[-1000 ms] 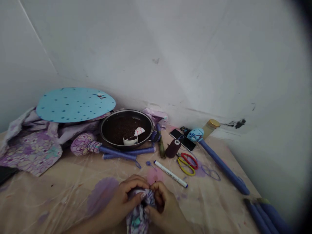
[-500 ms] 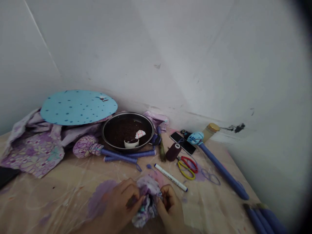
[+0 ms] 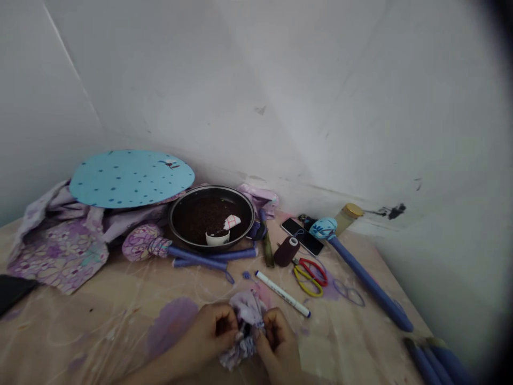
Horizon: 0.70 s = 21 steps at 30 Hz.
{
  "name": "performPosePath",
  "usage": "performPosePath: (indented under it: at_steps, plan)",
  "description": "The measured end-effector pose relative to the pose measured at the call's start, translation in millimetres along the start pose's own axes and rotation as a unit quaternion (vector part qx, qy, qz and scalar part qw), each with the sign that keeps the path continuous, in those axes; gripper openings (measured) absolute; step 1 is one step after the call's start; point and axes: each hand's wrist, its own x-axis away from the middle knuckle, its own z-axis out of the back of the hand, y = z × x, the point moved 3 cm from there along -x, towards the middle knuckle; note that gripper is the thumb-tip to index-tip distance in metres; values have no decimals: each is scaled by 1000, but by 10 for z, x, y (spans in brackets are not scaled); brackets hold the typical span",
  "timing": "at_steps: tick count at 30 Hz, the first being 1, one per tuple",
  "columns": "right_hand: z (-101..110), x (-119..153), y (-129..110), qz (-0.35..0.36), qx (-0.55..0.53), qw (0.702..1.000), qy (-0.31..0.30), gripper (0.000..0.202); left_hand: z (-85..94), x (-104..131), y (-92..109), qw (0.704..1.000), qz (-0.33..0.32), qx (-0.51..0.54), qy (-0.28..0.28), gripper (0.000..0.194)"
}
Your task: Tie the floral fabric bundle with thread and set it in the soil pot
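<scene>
A bunched piece of purple and white patterned cloth (image 3: 247, 309) is between my hands near the table's front edge. My left hand (image 3: 212, 331) pinches its left side, thumb and fingers together. On the right side, my right hand (image 3: 278, 339) grips the gathered cloth with curled fingers. The middle of the bundle is dark and its details are too small to tell. A white marker (image 3: 282, 293) with blue ends lies just beyond my right hand.
Behind stand a dark pan (image 3: 176, 224) holding a small cup (image 3: 217, 239), and a blue oval board (image 3: 132, 179) on floral fabric (image 3: 60, 246). Scissors (image 3: 308, 278), a thread spool (image 3: 287, 252), a phone (image 3: 300, 235) and a blue-headed stick (image 3: 368, 280) lie right.
My left hand has turned, its fingers now curled at the cloth's left side. The bundle's folds have shifted. My right hand stays on the right side.
</scene>
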Motion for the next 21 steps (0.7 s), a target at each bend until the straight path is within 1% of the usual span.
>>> performPosePath:
  at_steps: [4,6,7,11,13,15,17,19,21]
  plan:
    - [15,-17,-1,-1,-4,1000,-24,12,21,59,121,996,-30,-64,59,13]
    - [8,8,-34,11,8,1000,-24,13,7,92,176,992,-38,-92,76,7]
    - [1,30,-57,21,18,999,-18,14,-2,104,191,991,-35,-99,78,6]
    - [-39,139,-148,57,62,996,4,14,-34,104,185,990,-25,-123,70,10]
    - [-49,166,-173,62,78,995,7,13,-39,90,166,989,-22,-132,71,12]
    - [-42,156,-180,61,75,995,5,14,-26,82,166,987,-28,-134,85,15]
    - [-13,108,-166,42,51,998,6,15,6,88,190,985,-38,-130,110,15]
    - [29,38,-135,1,9,1000,8,18,46,106,225,983,-46,-122,133,12]
    - [54,-24,-104,-48,-36,998,-10,21,75,132,262,982,-60,-114,140,11]
